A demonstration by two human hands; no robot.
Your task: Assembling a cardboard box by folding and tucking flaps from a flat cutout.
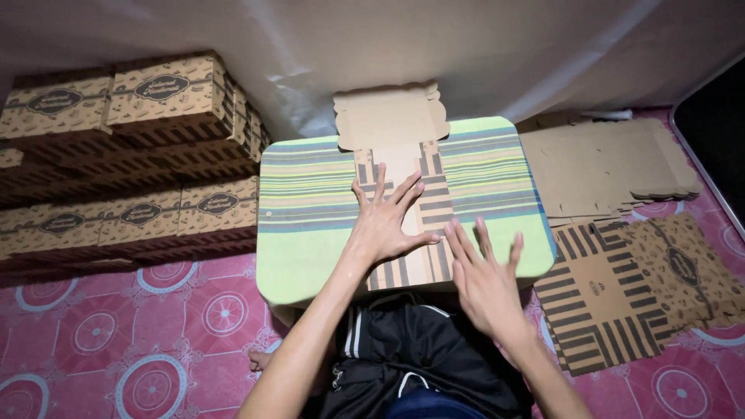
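Note:
A flat, unfolded cardboard box blank (400,128) with brown stripes lies lengthwise across a small table covered in a green striped cloth (310,194). My left hand (386,219) rests flat on the blank's middle, fingers spread. My right hand (483,271) lies open, fingers apart, at the blank's right edge near the table's front, touching the cloth and cardboard. Neither hand grips anything.
Folded, printed brown boxes (132,147) are stacked in rows at the left. A pile of flat blanks (605,167) lies at the right, with a striped printed blank (621,291) on the pink patterned floor mat (155,341). White sheeting hangs behind.

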